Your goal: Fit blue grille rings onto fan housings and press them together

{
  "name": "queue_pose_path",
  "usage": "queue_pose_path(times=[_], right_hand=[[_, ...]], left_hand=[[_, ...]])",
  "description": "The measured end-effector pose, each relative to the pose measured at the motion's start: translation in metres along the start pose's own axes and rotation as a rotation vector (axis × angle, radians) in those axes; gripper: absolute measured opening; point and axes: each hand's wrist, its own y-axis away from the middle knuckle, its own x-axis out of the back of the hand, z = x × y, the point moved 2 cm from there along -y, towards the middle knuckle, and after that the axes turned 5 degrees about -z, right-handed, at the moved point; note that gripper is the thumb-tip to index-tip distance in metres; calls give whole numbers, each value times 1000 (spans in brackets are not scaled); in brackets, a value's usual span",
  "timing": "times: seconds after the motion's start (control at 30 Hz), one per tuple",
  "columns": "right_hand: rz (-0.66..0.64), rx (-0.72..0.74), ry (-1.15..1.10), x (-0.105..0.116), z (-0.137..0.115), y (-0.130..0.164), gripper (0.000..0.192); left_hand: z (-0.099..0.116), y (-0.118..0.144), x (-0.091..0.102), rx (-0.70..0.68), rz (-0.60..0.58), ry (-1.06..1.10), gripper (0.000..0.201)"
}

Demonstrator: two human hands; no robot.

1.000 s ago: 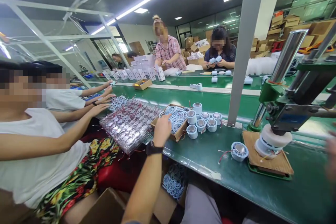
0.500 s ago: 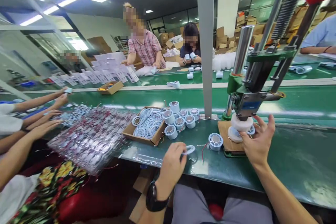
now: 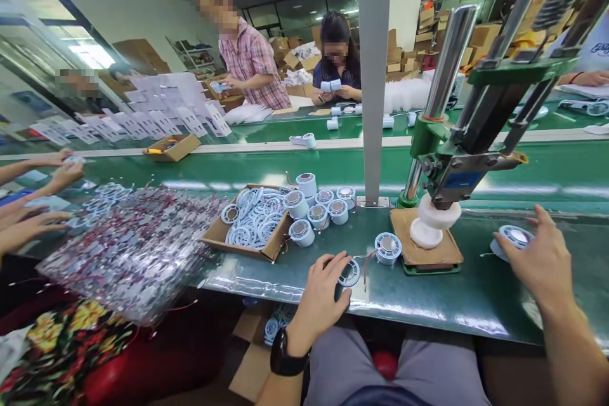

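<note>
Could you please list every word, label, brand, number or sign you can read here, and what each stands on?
No text can be read with certainty.
Shirt at the right edge: dark lettering, too blurred to read.
Blue label on the press: no lettering can be made out.

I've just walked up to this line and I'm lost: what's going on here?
The left hand is at a blue ring near the edge of the table; whether it grips the ring isn't clear. The right hand is at a round part right of the press. Another round part sits just left of the press. Farther left, more round parts stand beside a box of rings.
</note>
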Motion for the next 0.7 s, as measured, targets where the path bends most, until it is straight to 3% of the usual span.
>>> queue_pose_path(times=[0.1, 0.17, 0.23, 0.33, 0.4, 0.53, 0.63, 0.7], right_hand=[[31, 39, 18, 18, -6, 15, 69], [120, 186, -59, 22, -44, 43, 56], [121, 408, -194, 14, -96, 77, 46], [-126, 612, -247, -21, -164, 116, 39], [-285, 680, -293, -43, -188, 128, 38], [-399, 767, -386, -57, -189, 129, 22], [-387, 762, -554, -36, -178, 131, 17], [-385, 654, -756, -13, -174, 138, 23]], left_hand=[[-3, 0, -3, -6, 9, 14, 56], [-5, -1, -4, -14, 24, 16, 55], [-8, 0, -5, -27, 46, 12, 54], [-10, 7, -2, -32, 104, -4, 48], [-6, 21, 4, -29, 174, -10, 49], [15, 57, 16, -126, 326, 98, 64], [34, 72, 19, -228, 314, 219, 72], [44, 73, 20, -264, 302, 280, 76]])
